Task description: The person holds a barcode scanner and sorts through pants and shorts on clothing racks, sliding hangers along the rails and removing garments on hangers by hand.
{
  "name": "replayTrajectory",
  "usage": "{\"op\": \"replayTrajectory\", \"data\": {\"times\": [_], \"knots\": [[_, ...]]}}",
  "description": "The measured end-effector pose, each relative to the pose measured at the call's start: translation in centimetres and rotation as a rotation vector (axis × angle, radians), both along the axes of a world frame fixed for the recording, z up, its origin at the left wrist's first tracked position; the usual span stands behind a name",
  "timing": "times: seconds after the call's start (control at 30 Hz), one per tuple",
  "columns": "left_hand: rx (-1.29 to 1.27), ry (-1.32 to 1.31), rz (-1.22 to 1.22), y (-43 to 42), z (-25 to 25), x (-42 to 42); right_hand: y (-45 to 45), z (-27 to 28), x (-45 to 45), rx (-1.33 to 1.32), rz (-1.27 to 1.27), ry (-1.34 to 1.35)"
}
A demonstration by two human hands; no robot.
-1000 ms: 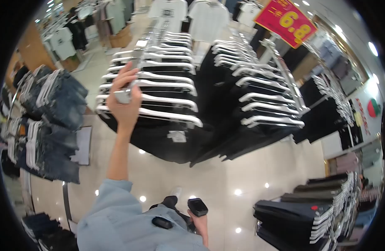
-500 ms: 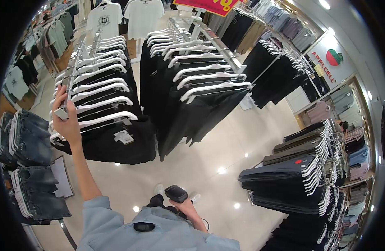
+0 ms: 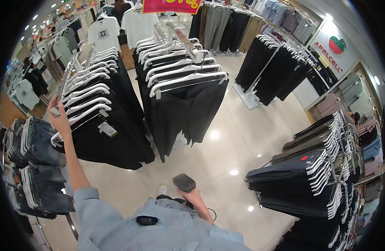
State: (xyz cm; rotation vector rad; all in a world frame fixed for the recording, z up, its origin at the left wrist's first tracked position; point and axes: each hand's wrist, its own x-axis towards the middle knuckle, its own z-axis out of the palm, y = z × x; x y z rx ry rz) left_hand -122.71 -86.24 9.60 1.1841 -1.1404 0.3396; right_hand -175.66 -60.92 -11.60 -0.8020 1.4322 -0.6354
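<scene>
My left hand [image 3: 60, 121] reaches out to the near end of a metal clothes rail [image 3: 68, 77], its fingers closed around that end. Black trousers [image 3: 113, 142] hang from this rail on white hangers [image 3: 90, 111], and a white tag [image 3: 107, 129] shows on the nearest pair. Down in front of my body, my right hand [image 3: 193, 197] grips a dark handheld barcode scanner [image 3: 184, 183] whose head points forward and up. A thin cord loops near that wrist.
A second rail of black trousers [image 3: 188, 108] stands just right of the first. Denim shorts [image 3: 42, 144] hang at the left. More trousers [image 3: 284, 175] fill a rack at the right. White T-shirts [image 3: 103, 33] and a pink sign [image 3: 171, 6] are ahead.
My view has shifted, and the two front racks now appear farther left. The left hand stays at the rail's end. The scanner sits slightly higher and further right in view.
</scene>
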Motion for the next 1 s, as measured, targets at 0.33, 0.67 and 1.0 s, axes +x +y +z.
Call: {"op": "replayTrajectory", "data": {"times": [0.33,0.67,1.0], "knots": [[0.15,-0.185,0.568,1.5,-0.1,-3.0,-0.1,0.9,-11.2,-0.065,-0.068,-0.104],[0.186,-0.57,0.429,2.3,1.9,-27.0,2.0,-0.5,-19.2,-0.048,-0.001,-0.083],[0.372,-0.707,0.09,-6.4,0.0,-43.3,1.3,-0.9,-23.3,-0.029,-0.076,-0.123]]}}
